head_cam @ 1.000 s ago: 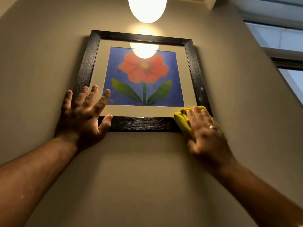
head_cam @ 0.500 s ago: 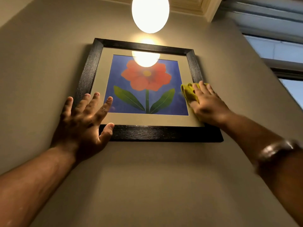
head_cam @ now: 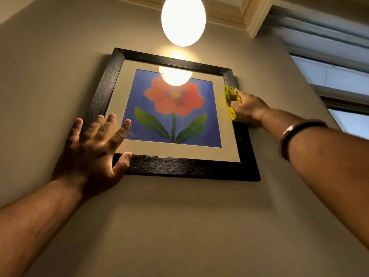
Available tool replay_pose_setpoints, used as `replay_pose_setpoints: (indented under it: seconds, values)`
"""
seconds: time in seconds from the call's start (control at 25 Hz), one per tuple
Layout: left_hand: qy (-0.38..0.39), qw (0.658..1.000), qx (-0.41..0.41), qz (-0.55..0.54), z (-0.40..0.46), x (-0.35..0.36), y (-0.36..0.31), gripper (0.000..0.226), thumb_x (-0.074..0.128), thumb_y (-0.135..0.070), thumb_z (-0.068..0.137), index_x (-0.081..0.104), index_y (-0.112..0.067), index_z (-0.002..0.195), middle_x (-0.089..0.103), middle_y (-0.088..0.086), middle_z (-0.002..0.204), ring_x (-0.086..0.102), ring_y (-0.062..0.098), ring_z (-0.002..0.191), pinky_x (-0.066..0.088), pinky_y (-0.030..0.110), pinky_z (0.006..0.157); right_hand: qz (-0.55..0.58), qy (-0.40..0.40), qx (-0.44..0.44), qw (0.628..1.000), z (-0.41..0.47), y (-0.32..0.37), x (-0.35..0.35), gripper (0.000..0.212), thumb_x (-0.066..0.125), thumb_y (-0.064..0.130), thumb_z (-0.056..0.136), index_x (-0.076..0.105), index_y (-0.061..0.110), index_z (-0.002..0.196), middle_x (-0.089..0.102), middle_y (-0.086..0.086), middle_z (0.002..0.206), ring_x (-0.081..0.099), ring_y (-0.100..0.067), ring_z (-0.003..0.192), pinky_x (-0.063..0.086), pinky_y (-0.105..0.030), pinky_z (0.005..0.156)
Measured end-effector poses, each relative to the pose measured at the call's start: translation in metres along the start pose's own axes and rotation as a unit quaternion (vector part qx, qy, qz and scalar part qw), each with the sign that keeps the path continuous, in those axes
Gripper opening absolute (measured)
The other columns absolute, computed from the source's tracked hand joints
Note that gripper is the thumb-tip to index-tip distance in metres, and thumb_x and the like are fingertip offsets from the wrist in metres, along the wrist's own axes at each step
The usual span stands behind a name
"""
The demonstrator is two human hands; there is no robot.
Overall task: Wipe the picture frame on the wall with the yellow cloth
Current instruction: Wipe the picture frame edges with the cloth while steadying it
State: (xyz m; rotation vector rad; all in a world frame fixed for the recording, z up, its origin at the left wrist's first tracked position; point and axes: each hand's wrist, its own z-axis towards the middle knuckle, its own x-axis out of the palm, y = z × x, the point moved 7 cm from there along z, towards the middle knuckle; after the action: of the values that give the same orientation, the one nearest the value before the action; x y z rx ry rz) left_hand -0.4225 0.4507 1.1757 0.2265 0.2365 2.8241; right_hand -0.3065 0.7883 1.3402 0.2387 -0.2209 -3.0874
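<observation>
A black picture frame [head_cam: 185, 166] hangs on the beige wall; inside is a red flower on blue with a cream mat. My left hand [head_cam: 93, 150] lies flat with spread fingers on the frame's lower left corner, thumb on the bottom rail. My right hand [head_cam: 248, 107] presses a bunched yellow cloth [head_cam: 229, 96] against the right rail, in its upper half. The hand hides most of the cloth and a stretch of that rail. A dark bracelet sits on my right wrist.
A glowing oval lamp [head_cam: 183, 19] hangs just above the frame and reflects in the glass. A window [head_cam: 331, 76] with a grey frame stands to the right of the wall. Ceiling moulding runs along the top.
My right hand has slid the cloth up the right rail, from the lower right corner to the upper half. The left hand has stayed on the lower left corner.
</observation>
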Motion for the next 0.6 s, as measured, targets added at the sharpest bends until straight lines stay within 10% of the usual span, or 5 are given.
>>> replay_pose_setpoints:
  seconds: [0.32,0.6]
  values:
    - [0.003,1.000,0.007,-0.005,0.001,-0.004,-0.005,0.076,0.029,-0.053,0.082,0.024,-0.028,0.154,0.031,0.016,0.159,0.029,0.038,0.147,0.008,0.060,0.120,-0.045,0.077,-0.177,0.980,-0.227,-0.038,0.034,0.067,0.034,0.050,0.079,0.007,0.059,0.140,0.007,0.023,0.156,0.009,-0.001,0.143,0.018,-0.021,0.111]
    - [-0.003,1.000,-0.003,0.003,-0.001,-0.002,-0.002,0.075,0.030,-0.053,0.083,0.026,-0.027,0.154,0.034,0.017,0.158,0.033,0.039,0.145,0.010,0.059,0.118,-0.120,0.004,-0.091,0.989,-0.021,0.012,0.005,0.053,0.040,0.028,0.095,0.027,0.028,0.146,0.004,-0.005,0.162,0.003,-0.034,0.147,0.016,-0.051,0.118]
